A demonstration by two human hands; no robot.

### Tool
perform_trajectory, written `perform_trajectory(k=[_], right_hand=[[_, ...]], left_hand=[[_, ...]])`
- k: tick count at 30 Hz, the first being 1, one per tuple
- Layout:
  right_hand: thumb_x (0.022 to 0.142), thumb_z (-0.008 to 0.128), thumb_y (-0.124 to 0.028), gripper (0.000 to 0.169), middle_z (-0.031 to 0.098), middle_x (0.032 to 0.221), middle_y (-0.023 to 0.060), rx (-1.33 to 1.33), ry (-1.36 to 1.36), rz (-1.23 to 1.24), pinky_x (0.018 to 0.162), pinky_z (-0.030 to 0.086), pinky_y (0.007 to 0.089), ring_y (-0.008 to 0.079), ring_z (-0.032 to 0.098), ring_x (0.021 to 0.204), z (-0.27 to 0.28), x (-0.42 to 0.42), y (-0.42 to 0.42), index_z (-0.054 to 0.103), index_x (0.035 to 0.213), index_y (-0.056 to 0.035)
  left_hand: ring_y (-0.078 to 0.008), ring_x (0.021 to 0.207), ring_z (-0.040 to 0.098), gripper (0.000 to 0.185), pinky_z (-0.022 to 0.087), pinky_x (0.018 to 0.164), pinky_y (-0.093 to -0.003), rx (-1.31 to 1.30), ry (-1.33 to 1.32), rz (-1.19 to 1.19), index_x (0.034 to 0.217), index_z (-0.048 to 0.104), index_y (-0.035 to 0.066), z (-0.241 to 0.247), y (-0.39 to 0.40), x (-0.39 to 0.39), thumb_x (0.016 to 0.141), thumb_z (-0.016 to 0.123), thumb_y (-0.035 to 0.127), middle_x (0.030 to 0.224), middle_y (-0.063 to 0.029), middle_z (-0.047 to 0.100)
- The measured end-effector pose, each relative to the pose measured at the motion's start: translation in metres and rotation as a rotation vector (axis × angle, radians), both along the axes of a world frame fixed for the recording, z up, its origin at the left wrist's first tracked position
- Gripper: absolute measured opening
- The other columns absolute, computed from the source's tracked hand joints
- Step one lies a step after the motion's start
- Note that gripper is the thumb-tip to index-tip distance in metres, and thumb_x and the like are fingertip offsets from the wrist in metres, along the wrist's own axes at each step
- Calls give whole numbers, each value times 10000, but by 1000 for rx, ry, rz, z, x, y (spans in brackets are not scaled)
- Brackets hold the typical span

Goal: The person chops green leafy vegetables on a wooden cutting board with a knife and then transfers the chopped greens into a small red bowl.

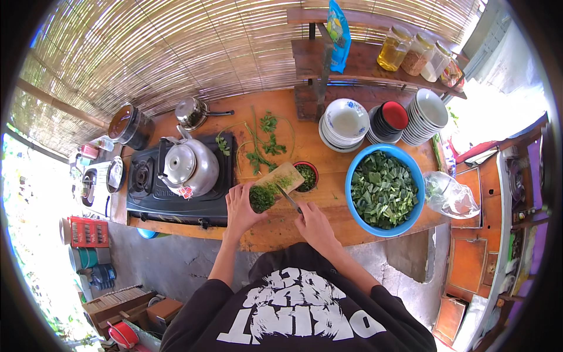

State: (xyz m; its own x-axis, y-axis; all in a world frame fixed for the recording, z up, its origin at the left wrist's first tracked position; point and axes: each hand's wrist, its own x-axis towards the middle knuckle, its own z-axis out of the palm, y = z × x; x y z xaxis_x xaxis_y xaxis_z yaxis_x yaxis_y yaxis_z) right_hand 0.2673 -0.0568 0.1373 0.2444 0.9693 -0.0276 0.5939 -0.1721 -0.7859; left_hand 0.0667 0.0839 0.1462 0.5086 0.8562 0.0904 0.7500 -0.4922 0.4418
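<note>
My left hand [241, 207] grips the near left end of a small wooden cutting board [288, 175], thumb and fingers on either side of a heap of finely chopped green herbs [261, 198]. My right hand [316, 224] holds a knife [288, 198] by its dark handle, its blade slanting over the board. Green bits cling to the board's bare part. Touching or just beyond its far right corner is a small bowl [316, 169], red inside, with chopped herbs in it. Leafy herb stems [259, 141] lie on the wooden counter [325, 211] behind the board.
A gas stove [145, 198] with an aluminium kettle [193, 167] stands left. On the right is a blue basin [349, 189] of cut leafy greens [385, 189]. Stacked bowls [345, 121] sit under a wooden shelf [360, 55]. A lidded saucepan [190, 112] stands behind the stove.
</note>
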Motion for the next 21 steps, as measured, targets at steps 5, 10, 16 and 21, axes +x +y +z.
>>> perform_trajectory(k=[5,10,16,21], right_hand=[[902,615,-91,357,596,1020,224,-38,-45,41,772,536,533,440,648,902,-7,4,11,557,1248,-20],[893,623,-64,348,598,988,217,-14,-47,6,749,527,533,448,644,861,-23,13,11,578,1235,-20],[890,633,-76,352,601,1001,209,-49,-59,-28,766,533,512,429,649,883,-39,27,12,602,1234,-9],[901,624,-108,387,600,1030,224,-97,-33,-59,783,538,525,436,652,919,-51,53,16,591,1271,1]], left_hand=[[-348,1256,467,877,351,1085,-472,5,-4,21,1352,528,104,-3,0,3,564,865,291,1266,-145,535],[-353,1256,465,874,351,1084,-474,-24,16,27,1346,534,105,-4,-3,5,560,867,294,1264,-148,536],[-350,1252,467,870,351,1084,-473,-28,33,28,1345,535,111,-1,-5,10,563,872,286,1261,-151,533],[-350,1268,460,850,349,1094,-469,-32,47,19,1342,539,114,4,-1,12,574,870,267,1282,-145,537]])
